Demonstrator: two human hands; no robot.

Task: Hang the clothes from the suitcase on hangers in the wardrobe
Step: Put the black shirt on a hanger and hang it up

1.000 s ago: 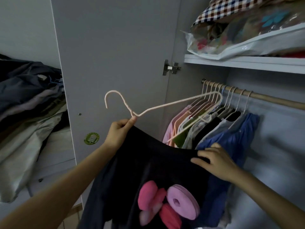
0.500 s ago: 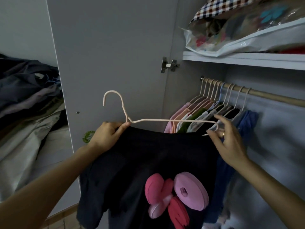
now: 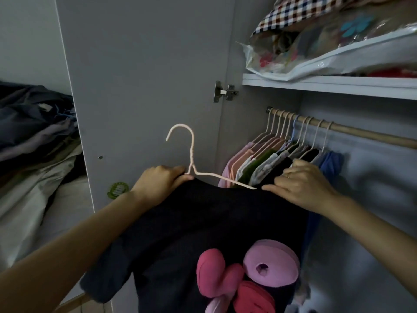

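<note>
Grey wardrobe interior [image 3: 372,199] faces you, with a wooden rail [image 3: 361,133] carrying a row of hung garments [image 3: 270,163] under a white shelf [image 3: 327,85]. Your left hand [image 3: 158,182] grips the neck of the pale pink wire hanger [image 3: 191,152] together with the collar of the black pink-motif T-shirt [image 3: 203,233], held in front of the open door. Your right hand [image 3: 302,185] rests on the shirt's shoulder at the hanger's arm, fingers loosely curled; whether they pinch it cannot be told.

Wooden wardrobe rail [image 3: 361,134] bearing a row of hung clothes [image 3: 270,163]; white shelf [image 3: 327,85] above carrying bagged bedding [image 3: 338,41].
</note>
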